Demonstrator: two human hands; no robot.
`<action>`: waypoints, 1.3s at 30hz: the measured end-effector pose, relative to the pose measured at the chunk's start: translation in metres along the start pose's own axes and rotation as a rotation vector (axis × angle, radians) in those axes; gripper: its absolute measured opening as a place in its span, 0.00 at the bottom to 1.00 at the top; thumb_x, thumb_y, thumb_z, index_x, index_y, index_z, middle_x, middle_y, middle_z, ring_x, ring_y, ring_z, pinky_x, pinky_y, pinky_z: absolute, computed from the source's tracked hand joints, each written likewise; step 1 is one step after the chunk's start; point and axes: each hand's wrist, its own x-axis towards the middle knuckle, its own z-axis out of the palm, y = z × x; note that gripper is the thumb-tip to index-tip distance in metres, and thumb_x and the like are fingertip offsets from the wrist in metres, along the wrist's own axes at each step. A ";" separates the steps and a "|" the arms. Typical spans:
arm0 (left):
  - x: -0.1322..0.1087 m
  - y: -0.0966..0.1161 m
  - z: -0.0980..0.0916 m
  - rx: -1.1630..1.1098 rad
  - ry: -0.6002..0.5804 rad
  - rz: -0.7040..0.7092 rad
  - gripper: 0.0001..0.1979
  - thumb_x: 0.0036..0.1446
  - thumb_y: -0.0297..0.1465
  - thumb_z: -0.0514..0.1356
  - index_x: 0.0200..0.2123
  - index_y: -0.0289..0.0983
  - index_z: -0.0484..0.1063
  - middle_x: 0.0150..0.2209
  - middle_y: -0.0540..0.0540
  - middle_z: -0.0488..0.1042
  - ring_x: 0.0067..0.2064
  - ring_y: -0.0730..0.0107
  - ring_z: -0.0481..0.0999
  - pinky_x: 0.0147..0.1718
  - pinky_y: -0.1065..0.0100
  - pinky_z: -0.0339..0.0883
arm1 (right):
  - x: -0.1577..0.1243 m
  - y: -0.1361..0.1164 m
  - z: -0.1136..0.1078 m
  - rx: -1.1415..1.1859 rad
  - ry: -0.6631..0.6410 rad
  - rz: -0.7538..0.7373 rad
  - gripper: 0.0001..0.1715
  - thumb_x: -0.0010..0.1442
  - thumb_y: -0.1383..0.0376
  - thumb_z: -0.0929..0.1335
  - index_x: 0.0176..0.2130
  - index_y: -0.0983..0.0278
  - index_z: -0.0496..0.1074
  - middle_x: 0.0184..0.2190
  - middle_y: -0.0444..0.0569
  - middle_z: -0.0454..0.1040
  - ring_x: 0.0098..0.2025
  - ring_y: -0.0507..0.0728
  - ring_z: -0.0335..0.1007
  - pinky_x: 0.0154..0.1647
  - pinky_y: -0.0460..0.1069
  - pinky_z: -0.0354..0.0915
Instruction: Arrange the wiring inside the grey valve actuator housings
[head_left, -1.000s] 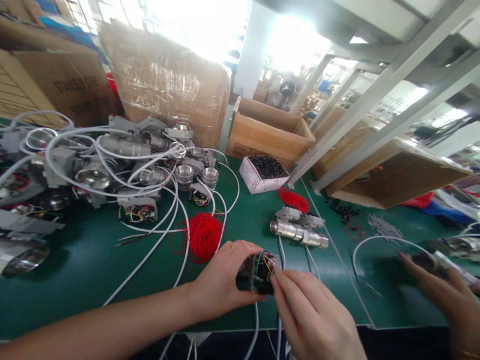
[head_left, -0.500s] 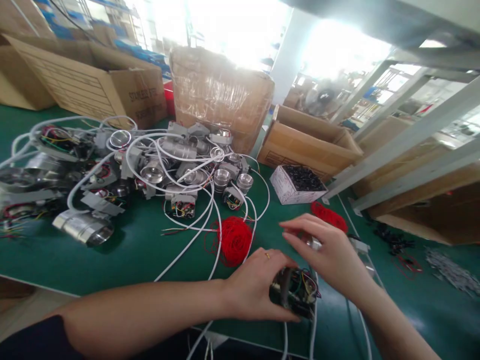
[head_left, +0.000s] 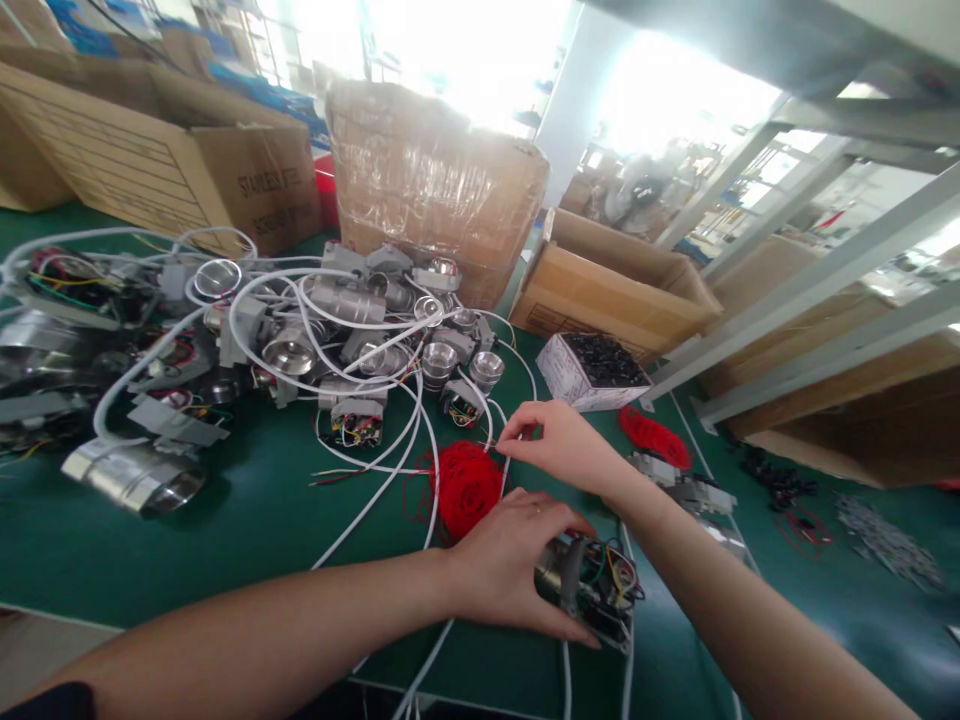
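Observation:
My left hand (head_left: 525, 565) is wrapped around a metal motor unit (head_left: 592, 590) whose open end shows coloured wires and a dark circuit part facing right. My right hand (head_left: 547, 440) is reached across to the upper edge of a tangled ball of red thread (head_left: 466, 488); its thumb and index finger are pinched together near the thread and a white cable end, and what is between the fingertips is too small to name. White cables run beneath and beside the unit toward the near table edge.
A heap of metal units with white cables (head_left: 322, 320) covers the left and middle. Behind stand cardboard boxes (head_left: 615, 280). A white box of black parts (head_left: 589, 370), a red bundle (head_left: 654, 438) and further units (head_left: 682, 490) lie right. Grey metal posts (head_left: 810, 280) rise at the right.
My right hand has moved left from above the unit to the red thread, its fingers now pinched. My left hand still grips the unit. The view has shifted slightly.

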 end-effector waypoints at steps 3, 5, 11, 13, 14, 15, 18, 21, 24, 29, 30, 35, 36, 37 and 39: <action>0.002 0.006 -0.002 0.022 0.018 -0.021 0.34 0.39 0.46 0.76 0.49 0.39 0.72 0.45 0.43 0.77 0.48 0.54 0.74 0.50 0.57 0.64 | -0.021 -0.008 -0.019 0.153 0.037 0.010 0.05 0.55 0.66 0.71 0.29 0.66 0.77 0.27 0.45 0.76 0.30 0.51 0.68 0.34 0.48 0.63; 0.003 0.013 -0.004 0.047 0.016 -0.020 0.33 0.39 0.43 0.77 0.48 0.39 0.73 0.44 0.44 0.76 0.48 0.54 0.72 0.50 0.57 0.65 | -0.040 -0.013 -0.032 0.311 0.055 0.006 0.06 0.55 0.64 0.71 0.30 0.66 0.75 0.26 0.44 0.74 0.28 0.50 0.67 0.32 0.47 0.64; 0.006 0.036 -0.007 0.152 -0.067 -0.193 0.29 0.43 0.33 0.75 0.48 0.39 0.70 0.44 0.44 0.75 0.45 0.54 0.74 0.41 0.58 0.69 | -0.116 -0.025 -0.061 0.426 0.219 0.019 0.07 0.58 0.63 0.70 0.31 0.65 0.71 0.25 0.43 0.72 0.25 0.48 0.66 0.26 0.44 0.63; 0.005 0.043 -0.005 0.053 -0.100 -0.304 0.28 0.45 0.30 0.72 0.50 0.40 0.69 0.46 0.45 0.75 0.42 0.58 0.76 0.36 0.63 0.70 | -0.141 -0.028 -0.062 0.391 0.266 0.046 0.08 0.59 0.62 0.70 0.31 0.64 0.71 0.24 0.43 0.70 0.25 0.48 0.65 0.25 0.44 0.62; 0.005 0.046 -0.003 -0.013 -0.109 -0.353 0.28 0.46 0.29 0.71 0.51 0.40 0.68 0.45 0.45 0.76 0.39 0.61 0.77 0.32 0.67 0.70 | -0.152 -0.029 -0.061 0.371 0.277 0.061 0.09 0.60 0.62 0.70 0.30 0.64 0.72 0.24 0.43 0.70 0.25 0.48 0.64 0.24 0.44 0.61; 0.004 0.048 -0.001 -0.084 -0.115 -0.397 0.28 0.47 0.28 0.69 0.52 0.40 0.67 0.43 0.46 0.76 0.35 0.65 0.77 0.28 0.69 0.68 | -0.162 -0.031 -0.058 0.353 0.277 0.074 0.09 0.60 0.62 0.69 0.30 0.64 0.72 0.24 0.43 0.70 0.25 0.49 0.64 0.24 0.44 0.60; 0.000 0.050 0.005 -0.293 -0.115 -0.497 0.32 0.47 0.27 0.66 0.56 0.41 0.62 0.40 0.49 0.77 0.25 0.72 0.73 0.19 0.74 0.64 | -0.183 -0.035 -0.045 0.344 0.245 0.113 0.10 0.61 0.62 0.68 0.29 0.64 0.72 0.23 0.43 0.69 0.25 0.49 0.62 0.24 0.44 0.59; -0.003 0.048 0.008 -0.419 -0.133 -0.553 0.35 0.47 0.27 0.66 0.58 0.41 0.59 0.35 0.51 0.77 0.22 0.73 0.73 0.18 0.74 0.66 | -0.189 -0.034 -0.029 0.380 0.207 0.140 0.09 0.61 0.64 0.67 0.29 0.64 0.71 0.22 0.42 0.67 0.24 0.48 0.60 0.24 0.44 0.58; -0.006 0.044 0.007 -0.436 -0.162 -0.555 0.37 0.45 0.26 0.66 0.59 0.42 0.58 0.33 0.52 0.77 0.25 0.73 0.75 0.20 0.77 0.64 | -0.183 -0.026 -0.014 0.409 0.198 0.147 0.09 0.61 0.64 0.66 0.29 0.64 0.70 0.22 0.41 0.67 0.24 0.48 0.60 0.25 0.44 0.58; -0.007 0.046 0.000 -0.445 -0.207 -0.582 0.38 0.45 0.27 0.65 0.60 0.41 0.59 0.35 0.48 0.77 0.34 0.65 0.79 0.28 0.72 0.69 | -0.167 -0.005 -0.002 0.426 0.258 0.160 0.07 0.60 0.64 0.67 0.30 0.64 0.69 0.23 0.41 0.68 0.26 0.49 0.62 0.26 0.45 0.59; -0.006 0.048 -0.002 -0.460 -0.219 -0.593 0.37 0.45 0.28 0.64 0.60 0.41 0.59 0.37 0.46 0.78 0.36 0.63 0.80 0.31 0.69 0.71 | -0.166 -0.001 -0.001 0.429 0.270 0.167 0.07 0.60 0.64 0.67 0.31 0.64 0.69 0.23 0.41 0.68 0.26 0.49 0.63 0.26 0.45 0.60; -0.006 0.052 -0.005 -0.568 -0.201 -0.572 0.28 0.56 0.37 0.58 0.59 0.37 0.61 0.41 0.41 0.79 0.37 0.61 0.81 0.37 0.62 0.75 | -0.163 0.004 -0.001 0.414 0.293 0.196 0.08 0.60 0.64 0.67 0.30 0.65 0.70 0.23 0.42 0.69 0.25 0.49 0.64 0.26 0.44 0.60; -0.007 0.051 -0.003 -0.549 -0.187 -0.568 0.27 0.58 0.40 0.58 0.58 0.37 0.61 0.42 0.40 0.79 0.36 0.61 0.81 0.36 0.62 0.76 | -0.163 0.004 -0.001 0.401 0.305 0.196 0.08 0.60 0.64 0.67 0.30 0.65 0.70 0.23 0.42 0.69 0.25 0.49 0.64 0.25 0.44 0.60; -0.008 0.049 -0.002 -0.525 -0.174 -0.567 0.28 0.58 0.42 0.59 0.59 0.37 0.62 0.43 0.40 0.78 0.36 0.61 0.81 0.35 0.62 0.76 | -0.163 0.003 0.000 0.383 0.317 0.195 0.08 0.61 0.64 0.67 0.30 0.65 0.70 0.23 0.42 0.69 0.25 0.49 0.64 0.25 0.44 0.59; -0.010 0.046 0.002 -0.501 -0.161 -0.555 0.30 0.57 0.41 0.62 0.60 0.38 0.61 0.44 0.41 0.77 0.37 0.61 0.81 0.36 0.63 0.77 | -0.160 0.003 0.000 0.334 0.335 0.189 0.08 0.61 0.64 0.67 0.30 0.64 0.70 0.23 0.42 0.69 0.25 0.49 0.64 0.24 0.44 0.58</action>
